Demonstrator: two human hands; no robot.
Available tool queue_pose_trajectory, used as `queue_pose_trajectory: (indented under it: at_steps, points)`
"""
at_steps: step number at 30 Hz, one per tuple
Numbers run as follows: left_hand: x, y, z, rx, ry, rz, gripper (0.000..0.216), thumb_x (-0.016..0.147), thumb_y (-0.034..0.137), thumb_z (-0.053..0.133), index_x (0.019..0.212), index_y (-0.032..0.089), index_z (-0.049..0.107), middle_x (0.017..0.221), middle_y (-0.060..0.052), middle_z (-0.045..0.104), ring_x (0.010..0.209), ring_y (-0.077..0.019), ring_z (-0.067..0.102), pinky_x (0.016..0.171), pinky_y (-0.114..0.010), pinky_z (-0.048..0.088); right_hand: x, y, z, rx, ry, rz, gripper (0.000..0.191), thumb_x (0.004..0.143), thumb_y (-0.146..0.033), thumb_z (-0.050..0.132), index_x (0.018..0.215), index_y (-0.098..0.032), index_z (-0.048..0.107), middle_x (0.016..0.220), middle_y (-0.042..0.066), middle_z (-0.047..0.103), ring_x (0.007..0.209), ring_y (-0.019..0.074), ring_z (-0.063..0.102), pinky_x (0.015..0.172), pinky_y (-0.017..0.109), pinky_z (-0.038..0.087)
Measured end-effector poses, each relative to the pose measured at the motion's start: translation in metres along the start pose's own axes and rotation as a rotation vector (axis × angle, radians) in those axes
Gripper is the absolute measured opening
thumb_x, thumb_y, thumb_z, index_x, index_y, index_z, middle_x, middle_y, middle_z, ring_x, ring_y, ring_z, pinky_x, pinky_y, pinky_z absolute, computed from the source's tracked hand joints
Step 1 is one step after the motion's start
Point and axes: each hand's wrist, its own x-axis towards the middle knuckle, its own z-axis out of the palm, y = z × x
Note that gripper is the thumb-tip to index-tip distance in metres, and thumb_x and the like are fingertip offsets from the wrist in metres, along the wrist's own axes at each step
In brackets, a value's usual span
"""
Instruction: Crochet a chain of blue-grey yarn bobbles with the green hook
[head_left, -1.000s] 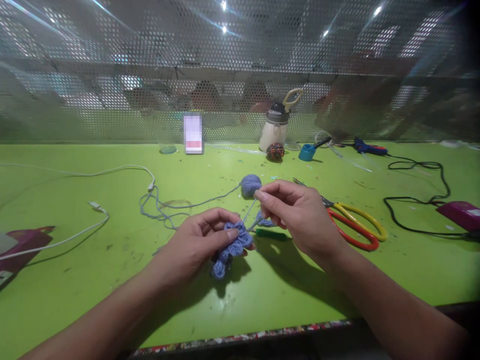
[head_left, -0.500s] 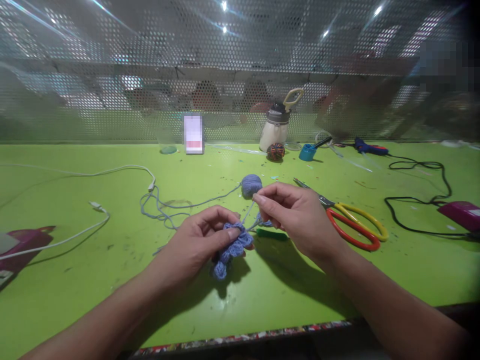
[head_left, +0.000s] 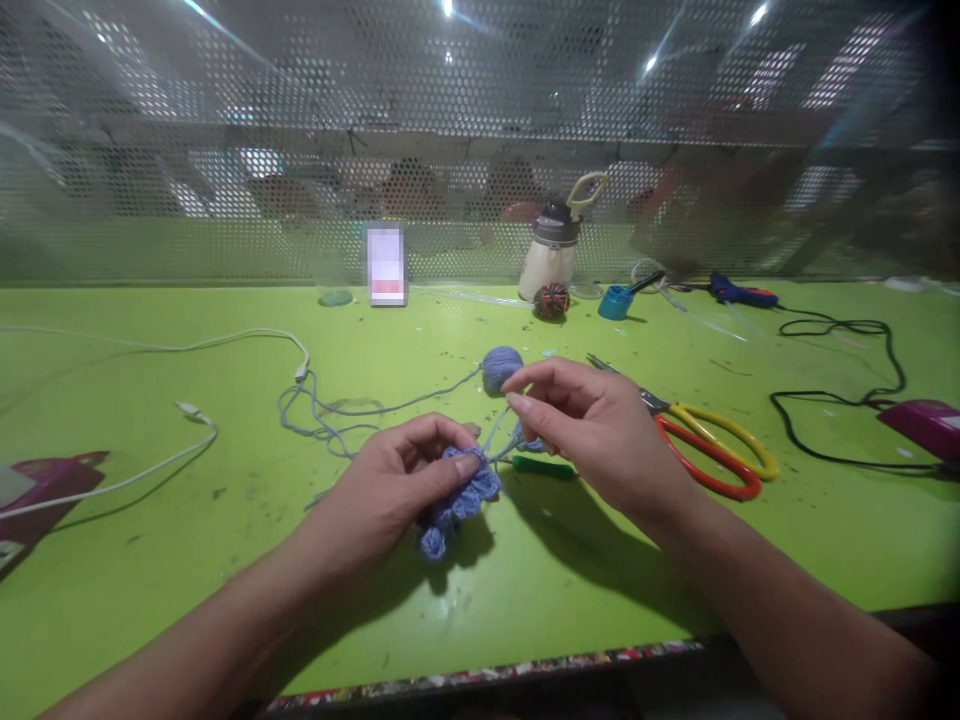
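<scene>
In the head view, a blue-purple crocheted piece (head_left: 472,492) with ruffled petals and a small knob at its lower end is pinched in my left hand (head_left: 405,470), thumb on top. From its upper edge a strand of yarn (head_left: 496,428) runs up to my right hand (head_left: 581,415), where thumb and index finger come close together around it; a needle cannot be made out. Just beyond those fingertips lies the yarn ball (head_left: 501,370). Below the right hand are a green-handled tool (head_left: 543,467) and another bit of purple crochet (head_left: 527,437), partly hidden by the hand.
Red and yellow scissors (head_left: 709,450) lie right of my right hand. Farther back stand a phone (head_left: 387,265), a bottle (head_left: 550,260), a multicolored yarn ball (head_left: 552,302) and a blue pot (head_left: 615,302). A glue gun (head_left: 742,292) and white cable (head_left: 187,345) lie at the sides.
The crocheted piece has shifted slightly left and down with my left hand. My right fingertips have loosened a little, and the strand looks less tight.
</scene>
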Motion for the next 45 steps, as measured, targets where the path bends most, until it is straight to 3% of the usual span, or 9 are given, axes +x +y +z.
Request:
queue_pose_trajectory:
  at_steps: [5, 9, 15, 22, 26, 35, 45]
  points:
    - [0.001, 0.001, -0.001, 0.009, 0.07, 0.021, 0.016, 0.08, 0.03, 0.074, 0.082, 0.018, 0.064, 0.067, 0.005, 0.058, 0.056, -0.0066, 0.049, 0.051, -0.019, 0.036, -0.009, -0.009, 0.002, -0.222, -0.178, -0.225, 0.004, 0.083, -0.015, 0.063, 0.079, -0.016, 0.065, 0.074, 0.001, 0.06, 0.065, 0.012, 0.052, 0.06, 0.027, 0.042]
    - [0.002, -0.001, -0.002, -0.004, 0.085, 0.025, 0.015, 0.081, 0.03, 0.072, 0.083, 0.019, 0.063, 0.064, 0.005, 0.056, 0.055, -0.0064, 0.047, 0.05, -0.018, 0.035, -0.013, -0.007, 0.008, -0.352, -0.213, -0.403, 0.005, 0.082, -0.011, 0.062, 0.081, -0.016, 0.065, 0.076, 0.002, 0.057, 0.071, 0.0141, 0.053, 0.064, 0.029, 0.042]
    - [0.0, -0.003, -0.002, 0.02, 0.043, 0.022, 0.014, 0.082, 0.032, 0.071, 0.084, 0.019, 0.066, 0.066, 0.003, 0.059, 0.055, -0.0077, 0.047, 0.05, -0.019, 0.036, -0.014, -0.001, 0.012, -0.436, -0.169, -0.43, 0.005, 0.084, -0.012, 0.06, 0.081, -0.015, 0.062, 0.074, 0.003, 0.057, 0.07, 0.0152, 0.05, 0.062, 0.03, 0.04]
    - [-0.001, 0.001, 0.0, 0.1, 0.078, 0.055, 0.013, 0.08, 0.031, 0.072, 0.083, 0.018, 0.069, 0.065, 0.003, 0.062, 0.052, -0.0085, 0.048, 0.05, -0.021, 0.036, -0.015, -0.002, 0.013, -0.466, -0.156, -0.442, 0.013, 0.085, -0.01, 0.056, 0.076, -0.014, 0.063, 0.071, 0.004, 0.059, 0.066, 0.0139, 0.051, 0.06, 0.028, 0.039]
    - [-0.002, 0.004, 0.003, 0.147, 0.113, 0.074, 0.016, 0.076, 0.03, 0.075, 0.085, 0.018, 0.069, 0.066, 0.002, 0.063, 0.053, -0.0102, 0.051, 0.048, -0.022, 0.039, -0.014, -0.002, 0.013, -0.441, -0.142, -0.406, 0.015, 0.085, -0.008, 0.056, 0.073, -0.015, 0.063, 0.068, 0.003, 0.058, 0.064, 0.013, 0.051, 0.06, 0.028, 0.04]
    - [-0.002, 0.006, 0.004, 0.146, 0.099, 0.044, 0.013, 0.073, 0.027, 0.075, 0.077, 0.018, 0.067, 0.065, 0.002, 0.061, 0.052, -0.01, 0.049, 0.049, -0.023, 0.04, -0.011, -0.006, 0.011, -0.245, -0.186, -0.102, 0.015, 0.083, -0.013, 0.06, 0.071, -0.017, 0.067, 0.068, 0.002, 0.064, 0.063, 0.014, 0.056, 0.058, 0.029, 0.043]
    - [-0.001, 0.003, 0.001, 0.123, 0.064, 0.064, 0.011, 0.077, 0.028, 0.072, 0.076, 0.018, 0.067, 0.064, 0.002, 0.057, 0.058, -0.0107, 0.048, 0.055, -0.024, 0.039, -0.012, -0.005, 0.01, -0.185, -0.193, -0.059, 0.013, 0.083, -0.015, 0.061, 0.073, -0.016, 0.067, 0.069, 0.002, 0.063, 0.063, 0.0133, 0.054, 0.057, 0.028, 0.042]
